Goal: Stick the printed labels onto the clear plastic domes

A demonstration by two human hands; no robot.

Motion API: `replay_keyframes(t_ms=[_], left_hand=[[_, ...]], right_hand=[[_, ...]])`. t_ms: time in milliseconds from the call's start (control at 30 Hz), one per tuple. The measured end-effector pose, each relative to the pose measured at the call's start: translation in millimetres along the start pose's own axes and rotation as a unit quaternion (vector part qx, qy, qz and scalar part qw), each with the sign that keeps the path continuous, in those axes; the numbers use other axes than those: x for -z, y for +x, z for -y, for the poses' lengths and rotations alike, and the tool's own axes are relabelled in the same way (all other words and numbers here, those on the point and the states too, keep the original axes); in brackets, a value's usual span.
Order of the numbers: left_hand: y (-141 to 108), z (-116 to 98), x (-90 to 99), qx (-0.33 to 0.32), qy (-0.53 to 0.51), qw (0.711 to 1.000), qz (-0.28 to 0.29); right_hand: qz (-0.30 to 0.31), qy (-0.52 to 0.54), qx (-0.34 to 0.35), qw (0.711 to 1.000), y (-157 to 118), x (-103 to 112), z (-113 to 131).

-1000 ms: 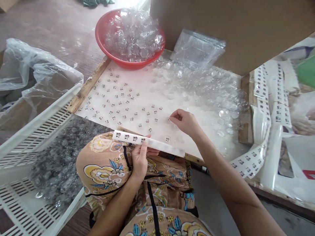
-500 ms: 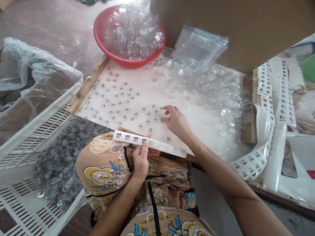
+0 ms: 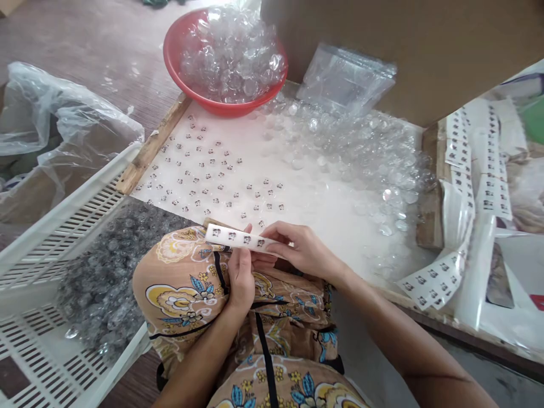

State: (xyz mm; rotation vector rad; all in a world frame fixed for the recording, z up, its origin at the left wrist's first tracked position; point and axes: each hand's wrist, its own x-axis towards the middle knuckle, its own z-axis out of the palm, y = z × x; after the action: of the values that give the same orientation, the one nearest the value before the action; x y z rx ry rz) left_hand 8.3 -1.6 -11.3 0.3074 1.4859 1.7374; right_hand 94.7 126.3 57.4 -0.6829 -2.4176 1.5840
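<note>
My left hand (image 3: 242, 280) holds a white sticker strip (image 3: 225, 235) printed with small panda pictures, its thumb lying on top and fingers beneath. My right hand (image 3: 301, 249) has come to the strip's right part, thumb and forefinger closed at the last visible sticker; whether that sticker is lifting cannot be made out. Beyond both hands, a white board (image 3: 323, 209) bears many scattered panda stickers (image 3: 221, 187), apparently on clear discs. Plain clear plastic discs (image 3: 361, 141) lie heaped on the board's far right.
A red basin (image 3: 221, 107) full of clear plastic pieces stands at the back, near a clear bag (image 3: 346, 79). At left, a white crate (image 3: 76, 215) holds more pieces (image 3: 114, 272). Wooden rails (image 3: 155, 144) edge the board; more sticker sheets (image 3: 433, 277) hang at right.
My right hand has moved from a sticker on the board back toward me to the strip. The strip has shifted slightly right in my left hand. The sticker it touched stays on the board.
</note>
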Motion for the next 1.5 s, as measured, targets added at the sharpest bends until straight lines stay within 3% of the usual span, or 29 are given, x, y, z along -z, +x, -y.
replay_keyframes(t_ms=[167,333,467,567,667,833,1033,1200,1333,1433,1500], left_hand=[[-0.3,-3.6,-1.7,0.009,-0.029,1.000,0.003],[1.6,-4.5,-4.7,0.003,-0.024,1.000,-0.012],[2.1,-6.4,-6.0,0.005,-0.007,1.000,-0.026],[1.8,-7.6,-6.0,0.016,-0.010,1.000,-0.019],[1.8,-8.3,-5.7,0.017,-0.015,1.000,-0.012],[2.0,-8.6,-5.6,0.016,-0.019,1.000,-0.010],[0.8,-8.9,-5.2,0.021,-0.017,1.000,-0.007],[1.1,-9.8,-5.9,0.010,-0.016,1.000,-0.002],[2.2,-9.7,-6.2,0.003,-0.023,1.000,0.000],[2.3,-8.9,-5.8,0.002,-0.023,1.000,0.006],[1.9,-8.4,-5.7,0.005,-0.017,1.000,0.014]], right_hand=[[-0.003,-0.070,0.003,0.998,-12.0,11.5,-8.2],[-0.056,-0.135,0.070,0.987,-20.8,-2.0,-9.0],[-0.102,-0.108,0.102,0.984,-18.0,0.4,-6.8],[-0.175,-0.057,0.044,0.982,-5.5,24.1,-16.1],[-0.266,-0.054,-0.077,0.959,11.6,56.1,-40.5],[-0.239,-0.082,-0.196,0.947,26.8,81.2,-80.5],[-0.216,-0.161,-0.204,0.941,30.0,67.9,-82.7],[-0.208,-0.297,-0.124,0.924,44.2,49.8,-72.4],[-0.203,-0.305,-0.098,0.925,49.9,41.3,-62.7],[-0.228,-0.307,-0.065,0.922,38.8,33.4,-45.9],[-0.211,-0.264,-0.021,0.941,25.9,23.6,-30.4]])
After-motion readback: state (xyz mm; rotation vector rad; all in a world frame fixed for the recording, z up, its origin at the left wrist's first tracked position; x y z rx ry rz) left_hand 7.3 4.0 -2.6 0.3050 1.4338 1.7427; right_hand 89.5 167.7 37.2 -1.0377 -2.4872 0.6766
